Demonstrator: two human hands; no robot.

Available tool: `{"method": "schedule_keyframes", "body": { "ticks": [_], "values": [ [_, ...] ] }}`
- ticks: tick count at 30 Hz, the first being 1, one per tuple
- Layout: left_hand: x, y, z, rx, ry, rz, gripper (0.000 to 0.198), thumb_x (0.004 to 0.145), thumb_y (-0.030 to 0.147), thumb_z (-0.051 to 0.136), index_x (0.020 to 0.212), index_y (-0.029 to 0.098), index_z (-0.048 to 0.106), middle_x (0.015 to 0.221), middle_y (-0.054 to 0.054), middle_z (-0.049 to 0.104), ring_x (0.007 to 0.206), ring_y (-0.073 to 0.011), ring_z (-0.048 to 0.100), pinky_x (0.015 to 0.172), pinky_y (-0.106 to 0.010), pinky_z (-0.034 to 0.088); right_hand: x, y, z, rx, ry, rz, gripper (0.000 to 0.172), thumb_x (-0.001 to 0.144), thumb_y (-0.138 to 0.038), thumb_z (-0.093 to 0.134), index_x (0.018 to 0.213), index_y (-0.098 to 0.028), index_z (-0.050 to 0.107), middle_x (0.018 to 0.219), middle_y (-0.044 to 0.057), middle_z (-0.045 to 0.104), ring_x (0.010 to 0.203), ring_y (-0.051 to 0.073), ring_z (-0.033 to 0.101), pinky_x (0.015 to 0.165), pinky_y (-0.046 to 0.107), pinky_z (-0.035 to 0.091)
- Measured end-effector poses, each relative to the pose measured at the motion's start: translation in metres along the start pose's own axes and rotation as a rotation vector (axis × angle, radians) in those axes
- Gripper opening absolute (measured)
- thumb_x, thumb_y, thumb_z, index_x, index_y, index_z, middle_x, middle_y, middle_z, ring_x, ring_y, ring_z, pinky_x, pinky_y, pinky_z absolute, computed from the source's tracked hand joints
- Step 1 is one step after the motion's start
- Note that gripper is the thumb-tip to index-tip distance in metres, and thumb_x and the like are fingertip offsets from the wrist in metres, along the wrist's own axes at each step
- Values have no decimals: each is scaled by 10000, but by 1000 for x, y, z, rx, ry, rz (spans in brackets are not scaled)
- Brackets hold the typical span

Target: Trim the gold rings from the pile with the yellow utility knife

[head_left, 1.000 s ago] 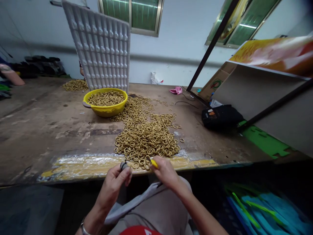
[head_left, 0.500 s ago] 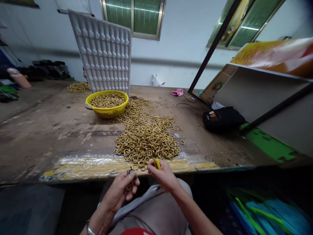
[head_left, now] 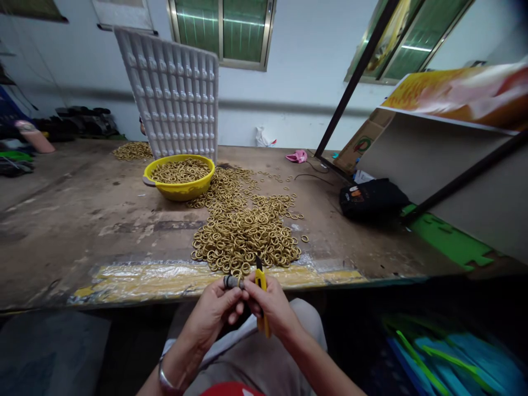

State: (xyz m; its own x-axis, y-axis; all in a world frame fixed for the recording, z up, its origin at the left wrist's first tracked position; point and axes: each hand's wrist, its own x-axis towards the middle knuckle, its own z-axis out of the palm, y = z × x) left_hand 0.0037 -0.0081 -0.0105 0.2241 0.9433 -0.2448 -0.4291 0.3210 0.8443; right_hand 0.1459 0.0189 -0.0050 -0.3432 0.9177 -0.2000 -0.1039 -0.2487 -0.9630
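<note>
My left hand [head_left: 216,308] is closed in a pinch at the table's front edge. Its index finger seems to wear a grey wrap with dark bands [head_left: 231,282]. A gold-coloured ring [head_left: 240,281] shows at that fingertip, between both hands. My right hand [head_left: 270,302] is closed around a yellow utility knife [head_left: 261,280], its dark blade pointing up and away. The right thumb and fingertips meet the left fingertips at the ring; the exact grip is partly hidden. Just beyond lies a heap of gold-coloured rings [head_left: 247,236].
A yellow basin [head_left: 181,191] full of rings stands back left, before an upright ribbed grey panel [head_left: 177,99]. Another ring pile [head_left: 132,150] lies farther left. On the right are a black bag [head_left: 373,199], a pink cloth [head_left: 297,157] and a dark metal frame [head_left: 357,80].
My hands have come together, the left moving right and up. The knife has turned upright, showing its blade. Rings seen in the left palm are now mostly hidden.
</note>
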Motion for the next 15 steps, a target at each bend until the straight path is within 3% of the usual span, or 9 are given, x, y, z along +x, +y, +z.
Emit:
{"method": "schedule_keyframes", "body": {
  "ticks": [3,6,10,15],
  "values": [
    [-2,8,2,44,46,1,359,692,434,775,789,108,660,578,-1,560,466,-61,432,408,-157,325,-4,-5,-7,-426,48,-212,289,893,-383,490,685,-183,506,605,-20,499,519,96,413,510,223,323],
    [-2,12,0,123,107,37,363,690,450,768,717,130,597,521,37,497,437,-57,398,401,-161,319,-10,-9,-14,-901,52,-424,137,838,-123,483,726,-182,535,708,8,554,663,133,486,619,247,335],
    [-2,12,-5,253,111,85,352,751,465,702,729,142,563,514,50,477,417,-58,391,393,-167,308,-14,-13,-15,-1181,22,-429,244,730,17,487,830,-189,571,787,15,601,727,152,545,642,252,334],
    [0,12,-6,366,100,127,323,795,448,652,725,150,549,502,60,450,400,-59,378,389,-176,298,-12,-14,-10,-1309,-10,-404,231,780,-4,487,891,-181,584,854,32,630,773,165,575,667,258,351]
  ]
}}
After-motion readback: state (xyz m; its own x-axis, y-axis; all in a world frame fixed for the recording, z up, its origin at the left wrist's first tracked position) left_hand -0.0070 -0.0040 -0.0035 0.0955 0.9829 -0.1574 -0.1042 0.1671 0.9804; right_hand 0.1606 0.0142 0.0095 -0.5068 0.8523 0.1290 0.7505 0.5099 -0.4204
